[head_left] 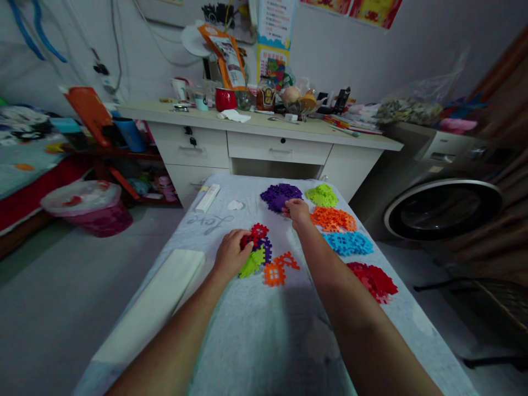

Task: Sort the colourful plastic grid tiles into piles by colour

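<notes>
My left hand rests on a joined cluster of plastic building tiles, red, purple and lime, its fingers curled round the cluster's left side. Two orange tiles lie joined at the cluster's right. My right hand reaches forward to the near edge of the purple tile pile, fingers bent down onto the tiles; what they pinch is hidden. Both hands work on a table covered in a pale blue cloth.
Sorted tile piles lie to the right: lime, orange, blue, red. A white box lies along the left edge, a white tube further back. A cluttered desk and a washing machine stand beyond.
</notes>
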Demonstrator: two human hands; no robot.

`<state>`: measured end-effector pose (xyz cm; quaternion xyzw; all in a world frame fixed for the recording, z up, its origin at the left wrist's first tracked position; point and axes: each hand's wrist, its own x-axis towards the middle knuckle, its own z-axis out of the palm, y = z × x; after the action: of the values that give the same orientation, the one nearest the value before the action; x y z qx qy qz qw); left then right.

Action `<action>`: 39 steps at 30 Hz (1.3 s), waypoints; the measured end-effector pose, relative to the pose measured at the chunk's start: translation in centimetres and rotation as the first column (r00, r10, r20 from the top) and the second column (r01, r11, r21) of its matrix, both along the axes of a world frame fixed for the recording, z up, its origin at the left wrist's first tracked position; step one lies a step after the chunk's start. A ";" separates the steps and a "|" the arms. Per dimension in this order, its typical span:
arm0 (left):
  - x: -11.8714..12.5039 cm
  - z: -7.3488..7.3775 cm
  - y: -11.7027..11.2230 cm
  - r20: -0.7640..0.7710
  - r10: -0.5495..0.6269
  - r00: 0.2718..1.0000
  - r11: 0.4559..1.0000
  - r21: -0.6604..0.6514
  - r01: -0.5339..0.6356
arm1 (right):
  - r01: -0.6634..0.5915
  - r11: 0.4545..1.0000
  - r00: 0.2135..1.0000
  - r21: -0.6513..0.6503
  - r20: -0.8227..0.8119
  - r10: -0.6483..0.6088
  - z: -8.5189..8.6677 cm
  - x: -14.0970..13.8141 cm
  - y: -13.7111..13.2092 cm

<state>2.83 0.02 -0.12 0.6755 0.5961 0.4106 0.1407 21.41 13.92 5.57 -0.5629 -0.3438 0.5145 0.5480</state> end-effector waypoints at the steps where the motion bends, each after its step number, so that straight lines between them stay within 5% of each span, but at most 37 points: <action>1: 0.0 0.0 0.0 0.000 -0.001 1.000 1.000 -0.005 0.001 | 0.021 1.000 1.000 -0.002 -0.011 -0.021 0.0 -0.2 0.5; 10: 0.0 0.0 0.0 -0.009 0.002 1.000 1.000 -0.021 -0.002 | 0.076 0.997 0.994 0.023 -0.084 -0.074 -0.8 0.0 1.2; 16: 0.2 0.2 0.0 0.039 -0.010 0.999 1.000 -0.026 0.011 | -0.185 0.978 0.976 0.095 0.136 0.172 -1.9 1.8 -2.1; 20: 0.3 0.1 -0.1 0.103 -0.045 0.994 0.998 -0.042 0.049 | -0.466 0.880 0.777 0.093 0.519 0.357 -2.7 2.0 -4.2; 23: 0.3 -0.2 -0.2 0.144 -0.060 0.988 0.997 -0.043 0.067 | -0.613 0.786 0.538 0.076 0.769 0.344 -3.5 1.6 -5.2; 26: 0.2 -0.5 -0.1 0.168 -0.082 0.982 0.995 -0.035 0.089 | -0.681 0.731 0.399 0.050 0.862 0.313 -3.8 1.3 -5.8; 33: 0.3 -0.5 0.0 0.192 -0.125 0.973 0.991 -0.015 0.131 | -0.703 0.711 0.338 0.014 0.886 0.317 -3.2 0.6 -6.4; 39: 0.4 0.1 -0.3 0.165 -0.133 0.977 0.991 -0.011 0.136 | -0.706 0.709 0.362 -0.003 0.858 0.364 -2.8 0.7 -6.6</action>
<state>3.26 -0.25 -0.03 0.6767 0.5400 0.4475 0.2241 22.15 7.34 2.78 -0.4702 -0.8100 0.2745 0.2177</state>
